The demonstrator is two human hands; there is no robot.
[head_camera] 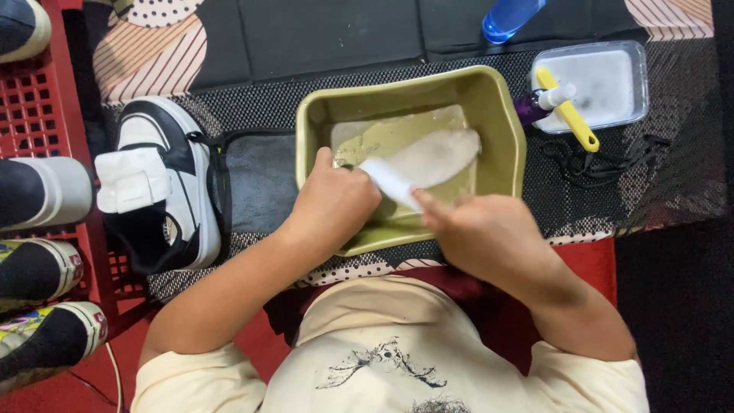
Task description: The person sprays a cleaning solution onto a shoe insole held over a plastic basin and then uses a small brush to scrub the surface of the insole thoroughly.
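1. The insole is pale grey-white, flat and long with a rounded end. It lies wet in the olive-green basin, partly in cloudy water, just ahead of both hands.
2. The left hand is closed around the near end of the insole and presses it against the basin floor.
3. The right hand is clenched on a white brush, whose head rests on the insole between the two hands.
4. Beyond the right hand and a little to its right stands a clear rectangular tub with white foamy liquid. A yellow-handled brush lies across its near edge, and a small purple bottle with white pump is beside it.
5. Further ahead, a blue bottle lies at the top edge.
6. To the left of the left hand sits a black and white sneaker, touching a dark grey cloth.
7. Far left is a red plastic rack holding more shoes.
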